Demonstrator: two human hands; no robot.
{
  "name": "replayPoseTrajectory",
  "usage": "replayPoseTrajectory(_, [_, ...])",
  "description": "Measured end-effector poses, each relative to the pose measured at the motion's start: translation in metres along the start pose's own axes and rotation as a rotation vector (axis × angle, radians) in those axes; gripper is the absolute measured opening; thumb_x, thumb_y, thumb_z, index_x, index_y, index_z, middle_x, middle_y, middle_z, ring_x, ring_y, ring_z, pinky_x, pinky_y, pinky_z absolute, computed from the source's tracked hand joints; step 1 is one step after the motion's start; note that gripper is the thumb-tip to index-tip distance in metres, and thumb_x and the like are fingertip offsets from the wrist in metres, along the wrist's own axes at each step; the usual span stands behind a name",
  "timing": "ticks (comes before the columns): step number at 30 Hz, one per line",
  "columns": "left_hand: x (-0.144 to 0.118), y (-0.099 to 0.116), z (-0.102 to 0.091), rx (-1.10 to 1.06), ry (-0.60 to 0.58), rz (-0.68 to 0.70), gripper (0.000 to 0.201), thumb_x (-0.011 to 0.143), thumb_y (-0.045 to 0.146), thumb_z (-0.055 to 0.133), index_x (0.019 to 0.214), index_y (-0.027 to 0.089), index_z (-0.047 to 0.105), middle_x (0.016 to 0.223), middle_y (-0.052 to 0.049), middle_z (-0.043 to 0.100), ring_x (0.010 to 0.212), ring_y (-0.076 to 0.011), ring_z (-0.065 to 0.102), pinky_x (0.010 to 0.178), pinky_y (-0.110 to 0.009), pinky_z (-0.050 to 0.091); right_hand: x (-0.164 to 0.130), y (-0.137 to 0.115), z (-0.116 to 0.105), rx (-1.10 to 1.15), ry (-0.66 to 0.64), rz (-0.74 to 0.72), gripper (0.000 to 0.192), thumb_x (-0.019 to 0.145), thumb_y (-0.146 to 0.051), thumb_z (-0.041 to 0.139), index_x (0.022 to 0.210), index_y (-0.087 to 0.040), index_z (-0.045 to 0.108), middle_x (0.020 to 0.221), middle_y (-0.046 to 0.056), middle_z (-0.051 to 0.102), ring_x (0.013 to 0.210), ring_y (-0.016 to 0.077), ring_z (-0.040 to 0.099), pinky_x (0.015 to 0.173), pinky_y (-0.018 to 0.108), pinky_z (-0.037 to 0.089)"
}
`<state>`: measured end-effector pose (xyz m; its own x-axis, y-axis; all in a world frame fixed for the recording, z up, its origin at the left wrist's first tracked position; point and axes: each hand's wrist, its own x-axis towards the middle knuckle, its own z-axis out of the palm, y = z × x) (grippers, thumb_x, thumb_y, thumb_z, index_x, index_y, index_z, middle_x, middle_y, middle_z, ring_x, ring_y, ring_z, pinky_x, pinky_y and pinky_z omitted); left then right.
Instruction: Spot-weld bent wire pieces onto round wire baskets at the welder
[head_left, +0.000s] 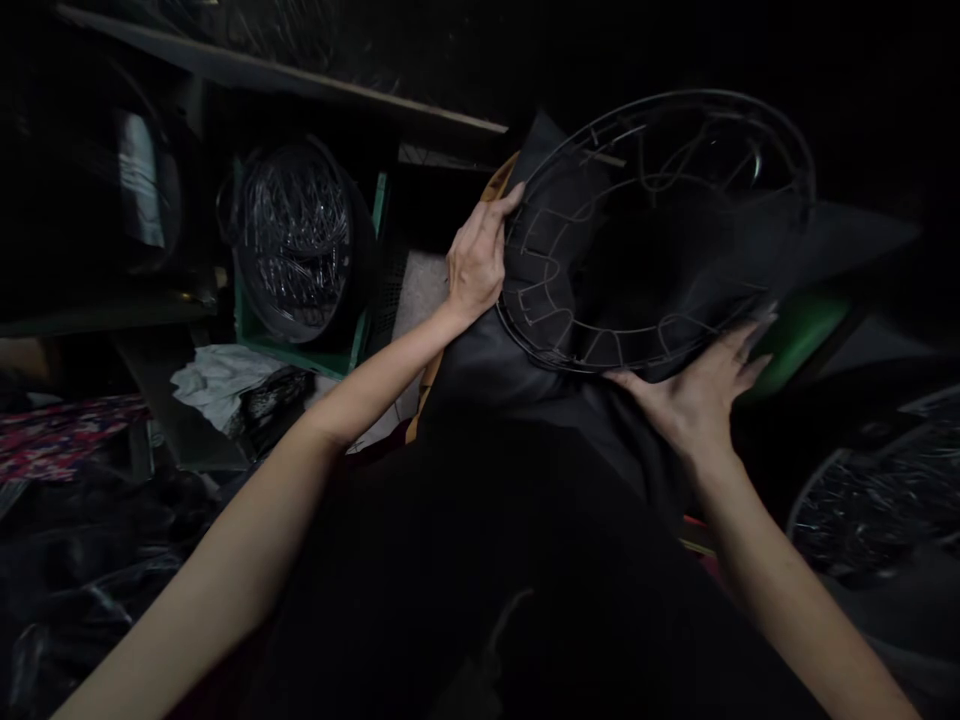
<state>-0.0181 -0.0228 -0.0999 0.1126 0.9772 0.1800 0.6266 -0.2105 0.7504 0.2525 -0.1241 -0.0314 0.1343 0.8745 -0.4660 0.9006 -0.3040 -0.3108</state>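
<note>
Dark fabric (510, 520): 1 broad expanse over the lap, on the near side of the round wire frame and running up beneath it.
Board (315, 80): 1, long, left of the frame and beyond it.
Round wire frame (577, 365): 1, dark, rim with looped inner wires; over the lap, between the 2 hands.
Round container (806, 495): 1, partly in view, right of the frame and nearer; glossy dark strands inside.
Round tub (361, 230): 1, black, left of the frame; glossy strands (292, 235) inside, green crate (315, 358) around it.
Floral fabric (67, 435): 1, red, far left of the frame.
Pale cloth (225, 375): 1, crumpled, left of the frame and nearer.
Right hand (694, 400): at the frame's near right rim, thumb against it, fingers spread; blurred, grip cannot be told.
Left hand (480, 250): at the frame's left rim, fingers together, clamped on it.
</note>
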Motion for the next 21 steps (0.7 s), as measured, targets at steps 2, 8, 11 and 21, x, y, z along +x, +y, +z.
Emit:
replayPoseTrajectory(2, [0.001, 0.002, 0.002, -0.006, -0.022, 0.000, 0.054, 0.097, 0.045, 0.008, 0.137, 0.027, 0.039, 0.130, -0.006, 0.054, 0.124, -0.0187, 0.051, 0.106, -0.034, 0.036, -0.001, 0.002, 0.006, -0.057, 0.024, -0.003, 0.130, 0.064, -0.077, 0.053, 0.143, 0.005, -0.008, 0.150, 0.032, -0.005, 0.141, 0.0401, -0.004, 0.109, 0.062, 0.000])
replayPoseTrajectory(8, [-0.001, 0.006, 0.006, 0.014, -0.044, -0.027, 0.054, 0.098, 0.041, 0.008, 0.141, 0.024, 0.035, 0.137, -0.007, 0.050, 0.121, -0.0194, 0.054, 0.106, -0.033, 0.036, -0.010, 0.001, 0.011, -0.078, 0.087, -0.028, 0.115, 0.074, -0.073, 0.042, 0.142, 0.007, -0.004, 0.148, 0.035, 0.005, 0.141, 0.0389, 0.004, 0.108, 0.064, 0.000])
replayPoseTrajectory(11, [-0.003, 0.005, 0.007, 0.024, -0.046, -0.043, 0.051, 0.098, 0.039, 0.010, 0.140, 0.023, 0.035, 0.134, -0.005, 0.054, 0.118, -0.0182, 0.056, 0.104, -0.031, 0.039, -0.015, -0.003, 0.007, 0.015, 0.050, -0.046, 0.121, 0.070, -0.075, 0.046, 0.143, 0.002, -0.013, 0.150, 0.031, 0.001, 0.142, 0.0359, 0.004, 0.109, 0.062, 0.001])
replayPoseTrajectory(21, [0.004, 0.013, 0.002, 0.071, -0.072, 0.014, 0.048, 0.097, 0.026, 0.011, 0.138, 0.024, 0.035, 0.138, 0.000, 0.048, 0.125, -0.0130, 0.051, 0.104, -0.032, 0.043, -0.013, -0.020, 0.006, 0.036, 0.056, 0.115, 0.142, 0.054, -0.070, 0.069, 0.142, 0.009, -0.011, 0.148, 0.034, -0.010, 0.141, 0.0381, -0.009, 0.111, 0.056, -0.004])
